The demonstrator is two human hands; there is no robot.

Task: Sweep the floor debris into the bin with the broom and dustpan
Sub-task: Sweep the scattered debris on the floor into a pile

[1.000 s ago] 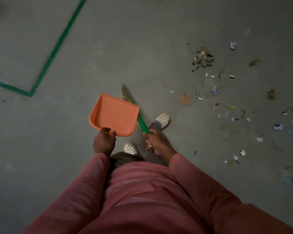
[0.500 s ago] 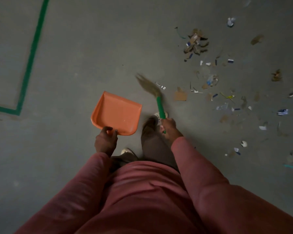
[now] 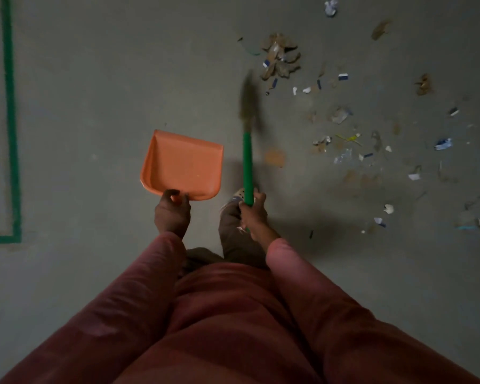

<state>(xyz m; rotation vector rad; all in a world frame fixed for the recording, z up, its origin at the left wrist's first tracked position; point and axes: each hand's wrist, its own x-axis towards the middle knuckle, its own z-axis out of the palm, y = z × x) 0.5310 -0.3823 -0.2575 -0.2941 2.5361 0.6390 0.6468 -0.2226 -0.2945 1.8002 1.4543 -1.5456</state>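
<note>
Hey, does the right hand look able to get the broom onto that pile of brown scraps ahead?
Probably yes: the right hand grips the broom, whose blurred bristles are just left of the brown scrap pile, with only bare floor between.

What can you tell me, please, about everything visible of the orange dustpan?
The orange dustpan looks like smooth moulded plastic: a broad flat tray with low raised walls along its sides and near end, and a straight open lip facing away from the person. The tray holds no debris, only a pale speck or two. The left hand curls round its handle at the near edge, hiding most of it. It is left of the green broom handle, not touching it.
</note>
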